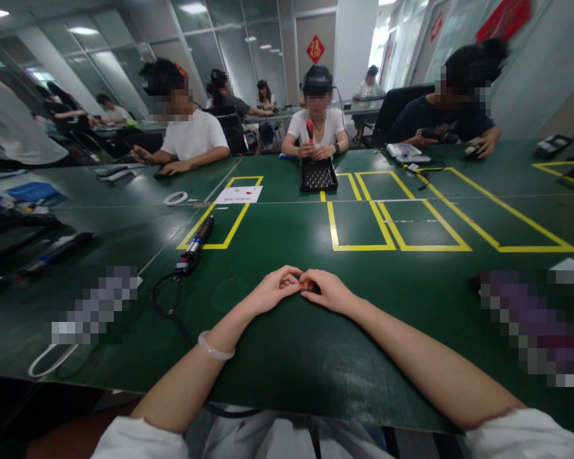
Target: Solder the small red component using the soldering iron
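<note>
Both hands meet low over the green table (268,357), fingertips curled toward each other. Between them shows a small orange piece (301,287), mostly covered by fingers, so its kind cannot be made out. My left hand (275,290) is closed in a pinch at its left side, with a pale bangle (215,346) on that wrist. From the other side, my right hand (330,291) is bent around the same piece, thumb and fingers closed on it. To the left of the hands lies a cylindrical black-and-silver tool (197,242) with a dark cable (153,299).
Yellow tape outlines (361,247) mark the table ahead. Across it, a person holds a red-and-black screwdriver (310,131) above a black tray (319,177) of small parts. A white sheet (239,194) and a tape roll (175,198) lie left of centre. Blurred-out objects flank both arms.
</note>
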`<state>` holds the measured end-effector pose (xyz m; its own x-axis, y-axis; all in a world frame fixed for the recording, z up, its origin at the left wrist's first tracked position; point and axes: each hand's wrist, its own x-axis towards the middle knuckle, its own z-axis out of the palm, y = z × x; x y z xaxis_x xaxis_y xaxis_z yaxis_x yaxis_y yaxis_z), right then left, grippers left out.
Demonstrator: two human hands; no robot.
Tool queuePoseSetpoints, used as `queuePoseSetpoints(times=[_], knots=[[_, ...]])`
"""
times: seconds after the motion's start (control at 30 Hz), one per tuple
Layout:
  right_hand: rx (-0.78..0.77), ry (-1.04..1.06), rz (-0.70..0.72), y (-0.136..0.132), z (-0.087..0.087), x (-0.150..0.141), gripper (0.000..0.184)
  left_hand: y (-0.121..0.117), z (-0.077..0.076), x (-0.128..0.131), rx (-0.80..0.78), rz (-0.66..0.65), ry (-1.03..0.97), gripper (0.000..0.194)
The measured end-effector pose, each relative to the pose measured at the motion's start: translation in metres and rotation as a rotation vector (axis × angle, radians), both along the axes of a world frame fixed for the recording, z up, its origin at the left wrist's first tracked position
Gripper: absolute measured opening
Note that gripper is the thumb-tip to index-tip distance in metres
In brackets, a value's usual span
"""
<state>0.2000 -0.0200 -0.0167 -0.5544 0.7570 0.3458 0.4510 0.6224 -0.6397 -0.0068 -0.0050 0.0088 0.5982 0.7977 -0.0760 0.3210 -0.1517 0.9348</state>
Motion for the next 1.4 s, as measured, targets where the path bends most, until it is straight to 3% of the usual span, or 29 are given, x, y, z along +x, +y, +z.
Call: queuePoseSetpoints(times=[0.37, 0.8, 0.97, 1.13, 1.27, 1.4], knots=[[-0.104, 0.066, -0.082, 0.003, -0.004, 0.002, 0.014, -0.003, 0.001, 0.003, 0.154, 0.052, 0.034, 0.021], [-0.143, 0.100, -0.126, 0.005, -0.002, 0.002, 0.013, -0.009, 0.005, 0.005, 0.214, 0.045, 0.055, 0.023], [-0.219, 0.202, -0.042, 0.004, -0.003, 0.003, 0.020, -0.010, 0.005, 0.004, 0.246, 0.063, 0.088, 0.020], [-0.212, 0.201, -0.051, 0.005, -0.006, 0.003, 0.011, -0.006, 0.009, 0.002, 0.272, 0.058, 0.114, 0.025], [-0.203, 0.220, -0.078, 0.005, -0.006, 0.003, 0.011, 0.019, 0.026, -0.034, 0.447, 0.224, 0.247, 0.036], [-0.202, 0.191, -0.092, 0.005, -0.004, 0.003, 0.010, 0.055, 0.037, -0.111, 0.699, 0.621, 0.678, 0.054]])
